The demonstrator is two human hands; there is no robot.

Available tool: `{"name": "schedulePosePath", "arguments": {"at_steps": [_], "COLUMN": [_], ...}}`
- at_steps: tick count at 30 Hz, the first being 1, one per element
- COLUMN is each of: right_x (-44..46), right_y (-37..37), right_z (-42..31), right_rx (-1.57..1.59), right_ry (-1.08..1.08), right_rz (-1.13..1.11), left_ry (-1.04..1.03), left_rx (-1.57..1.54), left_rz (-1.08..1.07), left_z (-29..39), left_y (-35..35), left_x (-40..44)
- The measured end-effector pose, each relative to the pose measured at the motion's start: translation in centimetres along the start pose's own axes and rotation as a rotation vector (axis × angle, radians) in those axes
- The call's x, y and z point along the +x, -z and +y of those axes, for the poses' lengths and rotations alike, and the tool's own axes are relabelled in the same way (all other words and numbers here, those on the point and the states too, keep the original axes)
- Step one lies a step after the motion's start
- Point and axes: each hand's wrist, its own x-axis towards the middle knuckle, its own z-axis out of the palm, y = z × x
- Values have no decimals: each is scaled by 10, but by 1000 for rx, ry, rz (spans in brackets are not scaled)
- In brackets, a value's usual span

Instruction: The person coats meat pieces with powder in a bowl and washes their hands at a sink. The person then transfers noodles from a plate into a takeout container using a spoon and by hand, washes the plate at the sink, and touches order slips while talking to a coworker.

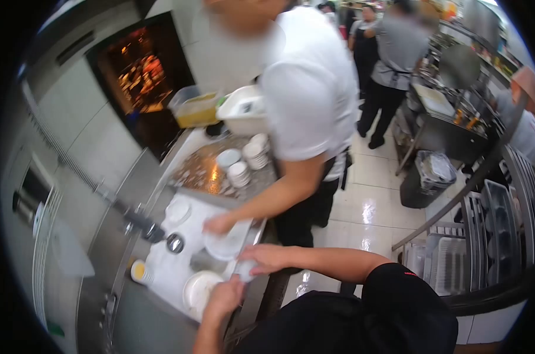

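Both of my hands meet at the front edge of a foam-filled sink (pixel 161 265). Between them is a small whitish translucent item (pixel 245 270), too blurred to name. My left hand (pixel 225 298) has its fingers closed at the item's lower side, beside a white bowl (pixel 200 290) in the foam. My right hand (pixel 264 258) closes on its upper side. Just beyond, a co-worker's hand (pixel 219 225) touches a round white dish (pixel 227 241). Another white dish (pixel 178 211) lies further back in the foam, and a stack of small cups (pixel 141 272) leans at the sink's left edge.
A spray faucet (pixel 143 226) hangs over the sink. Stacked white cups (pixel 238 174) stand on the wet counter beyond, near tubs (pixel 195 107). A co-worker in a white shirt (pixel 305 76) leans in close. A dish rack (pixel 450 265) and a bin (pixel 428 180) are at the right.
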Motion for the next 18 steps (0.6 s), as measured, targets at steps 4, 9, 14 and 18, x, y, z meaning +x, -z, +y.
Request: {"name": "schedulePosePath", "arguments": {"at_steps": [4,9,14,18], "right_x": [-126,-332,-452,-422], "right_y": [94,212,294,349], "right_z": [38,121,161,176], "right_rx": [-12,-174,-503,-362], "right_ry": [-73,-669,-1008,-981], "right_rz": [-339,-105,455,402], "left_ry": [-193,-388,-481,-73], "left_rx": [-143,-309,-38,-223], "left_rz": [-257,-599,-184,-558], "left_z": [149,270,384,421], "left_y": [-46,-173,-232,-215], "left_x": [75,229,336,408]}}
